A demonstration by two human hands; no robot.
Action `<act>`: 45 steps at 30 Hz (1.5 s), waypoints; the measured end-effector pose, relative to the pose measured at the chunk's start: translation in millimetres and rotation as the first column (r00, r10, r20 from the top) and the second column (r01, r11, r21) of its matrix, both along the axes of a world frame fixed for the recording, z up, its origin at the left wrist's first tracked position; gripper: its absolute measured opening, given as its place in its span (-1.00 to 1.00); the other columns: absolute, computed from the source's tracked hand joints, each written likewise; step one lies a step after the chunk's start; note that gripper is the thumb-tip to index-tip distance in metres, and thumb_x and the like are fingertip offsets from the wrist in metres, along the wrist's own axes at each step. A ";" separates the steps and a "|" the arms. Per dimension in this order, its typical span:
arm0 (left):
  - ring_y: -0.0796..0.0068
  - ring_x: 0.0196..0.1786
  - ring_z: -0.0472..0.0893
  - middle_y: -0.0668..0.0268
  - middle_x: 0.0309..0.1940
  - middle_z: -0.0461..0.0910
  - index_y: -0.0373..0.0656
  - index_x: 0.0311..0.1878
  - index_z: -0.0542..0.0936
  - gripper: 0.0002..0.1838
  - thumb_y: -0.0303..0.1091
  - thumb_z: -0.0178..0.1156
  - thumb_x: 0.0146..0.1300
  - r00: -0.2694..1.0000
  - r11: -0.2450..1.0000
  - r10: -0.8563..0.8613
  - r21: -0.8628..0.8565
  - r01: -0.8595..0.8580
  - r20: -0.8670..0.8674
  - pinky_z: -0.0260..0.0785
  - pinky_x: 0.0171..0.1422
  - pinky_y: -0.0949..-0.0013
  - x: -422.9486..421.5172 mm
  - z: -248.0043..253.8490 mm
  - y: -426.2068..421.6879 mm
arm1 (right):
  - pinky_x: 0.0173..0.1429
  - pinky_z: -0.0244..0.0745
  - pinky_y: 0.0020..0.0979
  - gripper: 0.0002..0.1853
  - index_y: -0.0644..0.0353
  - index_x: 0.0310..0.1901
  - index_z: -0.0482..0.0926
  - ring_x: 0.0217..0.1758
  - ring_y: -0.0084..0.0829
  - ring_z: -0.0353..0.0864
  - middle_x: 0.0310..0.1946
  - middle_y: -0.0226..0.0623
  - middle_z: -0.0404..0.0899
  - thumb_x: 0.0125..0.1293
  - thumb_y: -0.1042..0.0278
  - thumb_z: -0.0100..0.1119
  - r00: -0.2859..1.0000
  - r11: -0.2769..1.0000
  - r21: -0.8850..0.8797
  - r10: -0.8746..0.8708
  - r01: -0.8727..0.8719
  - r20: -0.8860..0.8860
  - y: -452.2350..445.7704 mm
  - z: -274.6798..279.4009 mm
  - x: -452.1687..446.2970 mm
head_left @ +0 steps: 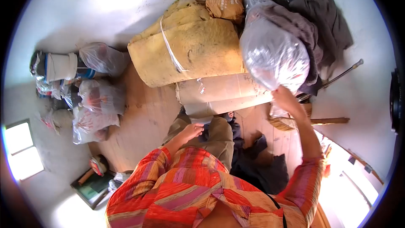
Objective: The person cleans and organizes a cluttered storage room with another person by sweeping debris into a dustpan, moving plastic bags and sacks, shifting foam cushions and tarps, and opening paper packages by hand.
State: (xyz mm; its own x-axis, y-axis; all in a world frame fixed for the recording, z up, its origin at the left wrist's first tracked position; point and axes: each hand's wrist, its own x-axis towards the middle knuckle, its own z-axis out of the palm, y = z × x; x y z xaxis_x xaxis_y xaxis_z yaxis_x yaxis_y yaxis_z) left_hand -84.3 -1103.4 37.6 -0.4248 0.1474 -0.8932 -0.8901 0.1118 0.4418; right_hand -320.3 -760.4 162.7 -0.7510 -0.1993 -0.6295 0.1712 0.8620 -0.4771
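Head view: right hand [287, 100] pinches plastic bag [274, 46], left hand [192, 131] apart.

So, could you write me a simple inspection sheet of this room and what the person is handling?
Surface: wooden floor, partly covered.
Things in use: clear plastic bag, bulging, beside a yellow bundle bound with white string.
Clutter: filled bags at left; dark cloth on the floor.
Hands: right hand at the bag's lower end, grip unclear; left hand has bent fingers, contents unclear.
Cables: nothing seen.
Surroundings: pale walls, bright window at left.
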 end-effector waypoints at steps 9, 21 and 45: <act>0.21 0.28 0.10 0.25 0.30 -0.05 -0.07 0.32 -0.09 -0.29 0.09 -0.13 0.25 0.862 0.730 0.468 0.465 -0.501 0.195 0.16 0.20 0.08 -94.5 5.3 58.8 | -0.42 0.13 -0.55 -0.81 0.21 -0.52 0.33 -0.52 -0.66 0.18 -0.61 -0.50 0.23 0.09 0.28 -0.02 0.953 0.972 0.075 -0.200 0.222 -0.228 -4.8 296.6 17.1; 0.18 0.13 0.34 0.22 0.10 0.37 -0.12 0.14 0.34 -0.48 0.01 -0.19 0.25 0.555 0.651 0.137 0.348 -0.675 0.820 0.16 0.18 0.00 -18.4 -1.9 109.4 | -0.34 0.35 -0.19 -0.72 0.34 -0.46 0.42 -0.45 -0.02 0.47 -0.58 0.02 0.46 0.18 0.24 -0.03 0.846 0.907 0.341 0.030 -0.247 0.533 -122.6 325.8 141.5; 0.30 -0.05 0.45 0.15 -0.13 0.51 -0.18 -0.09 0.51 -0.61 -0.11 -0.16 0.25 0.260 0.384 -0.829 -0.166 0.908 -0.494 0.20 0.09 0.33 18.9 -11.9 -118.6 | -0.52 0.31 -0.24 -0.80 0.40 -0.57 0.34 -0.61 -0.04 0.47 -0.70 0.04 0.41 0.09 0.47 0.06 0.552 0.702 0.448 -0.712 0.553 0.434 -540.6 363.5 332.3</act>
State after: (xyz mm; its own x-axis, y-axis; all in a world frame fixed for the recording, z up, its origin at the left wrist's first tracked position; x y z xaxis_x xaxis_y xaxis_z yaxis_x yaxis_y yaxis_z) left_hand -65.3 -1222.1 25.7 -0.2688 0.7716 -0.5766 0.0143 0.6017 0.7986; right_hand 11.9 -1301.0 526.2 -0.1321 0.3990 -0.9074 0.8689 0.4872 0.0877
